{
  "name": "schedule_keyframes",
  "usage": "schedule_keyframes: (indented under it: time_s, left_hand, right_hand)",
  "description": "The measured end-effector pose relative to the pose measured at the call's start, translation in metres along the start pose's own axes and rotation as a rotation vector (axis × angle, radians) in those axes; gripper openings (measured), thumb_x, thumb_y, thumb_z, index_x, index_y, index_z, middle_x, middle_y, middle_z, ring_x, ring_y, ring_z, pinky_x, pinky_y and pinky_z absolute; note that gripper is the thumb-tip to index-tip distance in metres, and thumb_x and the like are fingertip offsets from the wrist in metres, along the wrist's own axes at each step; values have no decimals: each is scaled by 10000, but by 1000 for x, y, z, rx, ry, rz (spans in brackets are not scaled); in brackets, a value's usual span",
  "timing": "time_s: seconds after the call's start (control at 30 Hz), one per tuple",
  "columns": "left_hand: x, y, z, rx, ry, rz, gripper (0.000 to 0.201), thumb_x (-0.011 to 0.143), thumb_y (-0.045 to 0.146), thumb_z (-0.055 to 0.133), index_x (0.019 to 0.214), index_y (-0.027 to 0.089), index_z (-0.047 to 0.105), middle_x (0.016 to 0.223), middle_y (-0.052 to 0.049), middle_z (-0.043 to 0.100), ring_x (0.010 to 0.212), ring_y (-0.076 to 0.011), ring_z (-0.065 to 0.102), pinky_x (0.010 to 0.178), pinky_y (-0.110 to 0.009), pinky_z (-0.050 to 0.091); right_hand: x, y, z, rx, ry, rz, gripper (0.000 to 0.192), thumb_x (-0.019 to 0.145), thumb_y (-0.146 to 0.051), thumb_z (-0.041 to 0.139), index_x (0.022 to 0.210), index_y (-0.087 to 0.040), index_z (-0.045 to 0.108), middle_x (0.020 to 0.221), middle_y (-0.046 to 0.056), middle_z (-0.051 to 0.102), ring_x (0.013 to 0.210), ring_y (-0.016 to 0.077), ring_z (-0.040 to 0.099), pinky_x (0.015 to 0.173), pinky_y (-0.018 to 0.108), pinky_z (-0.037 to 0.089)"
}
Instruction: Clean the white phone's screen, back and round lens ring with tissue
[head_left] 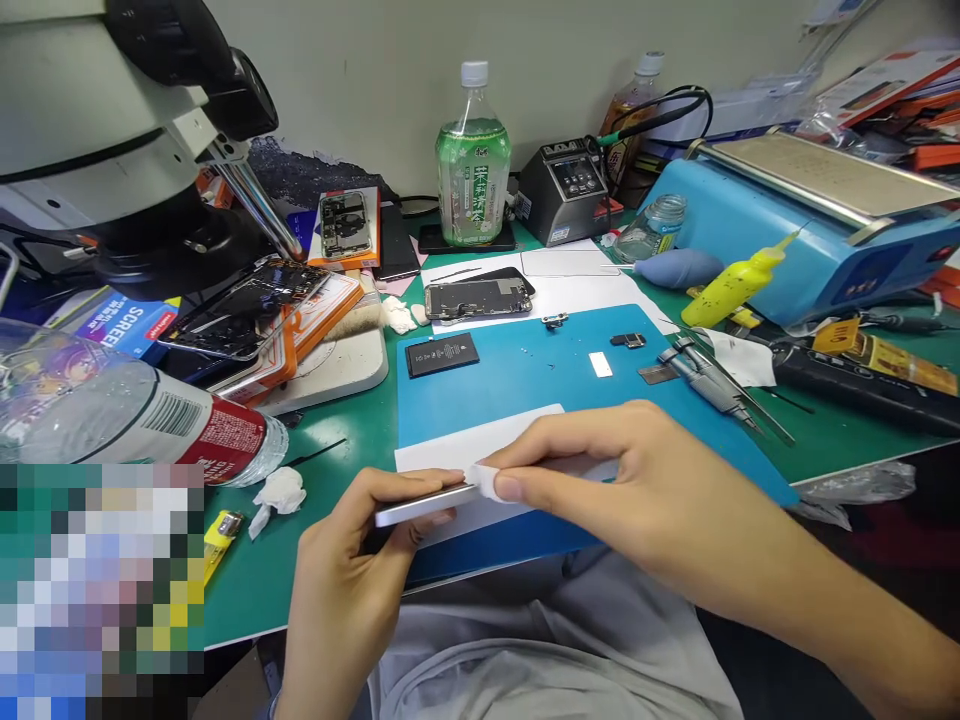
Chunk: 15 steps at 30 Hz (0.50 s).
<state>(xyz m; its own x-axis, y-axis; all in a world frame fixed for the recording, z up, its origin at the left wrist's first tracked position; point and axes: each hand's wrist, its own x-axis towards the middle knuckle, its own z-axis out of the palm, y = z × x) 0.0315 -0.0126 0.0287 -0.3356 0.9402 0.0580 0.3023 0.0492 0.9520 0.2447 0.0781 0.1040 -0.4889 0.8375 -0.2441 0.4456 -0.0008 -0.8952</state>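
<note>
My left hand (352,570) grips a thin phone housing (421,508) with a silver edge, thumb below and fingers on top. The housing is tilted nearly edge-on, so its flat faces are mostly hidden. Between thumb and fingertips, my right hand (630,490) pinches a folded white tissue (487,482) against the right part of the housing's edge. Beneath both hands a white paper sheet (442,457) lies on the blue mat (517,375). Farther back on the mat are a black phone battery (442,354), a small white plate (600,364) and a small dark phone part (628,341).
An opened phone (480,298) lies behind the mat. At left stand a microscope (97,150) and a lying plastic bottle (187,420), with a crumpled tissue (280,492) nearby. Tweezers (739,385), a yellow squeeze bottle (731,285) and a blue machine (787,240) occupy the right.
</note>
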Motion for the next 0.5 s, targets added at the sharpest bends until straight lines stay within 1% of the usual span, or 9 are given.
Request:
schedule_keyframes:
  time_s: [0.03, 0.1, 0.17, 0.2, 0.27, 0.37, 0.4, 0.43, 0.5]
  left_hand:
    - [0, 0, 0, -5, -2, -3, 146, 938, 189, 744, 919, 329, 782, 1014, 93, 857, 1012, -130, 793, 900, -168, 599]
    - [0, 0, 0, -9, -9, -11, 125, 942, 203, 742, 922, 321, 779, 1038, 81, 859, 1046, -142, 791, 918, -181, 601]
    - [0, 0, 0, -6, -10, -20, 110, 944, 218, 739, 940, 320, 783, 1061, 73, 860, 1063, -151, 789, 921, -191, 604]
    - [-1, 0, 0, -5, -6, -25, 103, 940, 225, 742, 946, 319, 784, 1062, 70, 859, 1056, -155, 789, 916, -196, 606]
    - [-1, -1, 0, 3, 5, -34, 79, 929, 240, 750, 941, 311, 783, 1053, 62, 858, 1033, -164, 789, 907, -208, 609]
    - [-1, -1, 0, 22, 30, -39, 33, 909, 269, 766, 903, 301, 772, 975, 53, 846, 955, -171, 785, 853, -215, 610]
    - [-1, -1, 0, 29, 36, -41, 25, 904, 279, 771, 899, 303, 773, 953, 53, 840, 932, -170, 782, 834, -213, 608]
    - [-1, -1, 0, 34, 39, -45, 17, 900, 289, 776, 899, 306, 777, 943, 51, 837, 920, -171, 780, 825, -212, 605]
    - [0, -1, 0, 36, 36, -58, 11, 896, 316, 780, 899, 306, 784, 963, 40, 841, 927, -181, 779, 839, -225, 605]
  right_hand:
    - [0, 0, -2, -9, -6, 3, 151, 941, -405, 743, 873, -341, 863, 912, -82, 843, 886, 154, 769, 790, 252, 531]
    - [-2, 3, -13, -60, 10, 32, 107, 897, -424, 791, 856, -359, 864, 930, -89, 848, 913, 164, 775, 810, 252, 526]
    - [-5, 6, -24, -125, 55, 65, 83, 841, -449, 841, 824, -370, 862, 947, -94, 851, 936, 177, 779, 832, 253, 523]
    - [-5, 6, -26, -147, 75, 76, 83, 823, -451, 856, 807, -370, 860, 951, -96, 852, 939, 180, 777, 836, 254, 521]
    - [-3, 2, -20, -139, 68, 78, 91, 836, -447, 845, 809, -361, 859, 953, -96, 851, 923, 175, 772, 822, 258, 517]
    - [6, -9, 0, -62, -42, 18, 147, 914, -425, 762, 867, -332, 865, 911, -79, 842, 858, 163, 745, 745, 272, 502]
    - [8, -10, 3, -56, -75, 0, 177, 935, -425, 734, 882, -320, 866, 885, -71, 836, 831, 164, 732, 711, 280, 490]
    - [9, -9, 2, -61, -91, -10, 202, 944, -432, 716, 888, -308, 866, 870, -61, 831, 825, 172, 728, 696, 288, 483]
    - [6, -2, -11, -89, -79, 10, 221, 924, -463, 732, 870, -294, 865, 872, -44, 831, 851, 202, 739, 712, 305, 489]
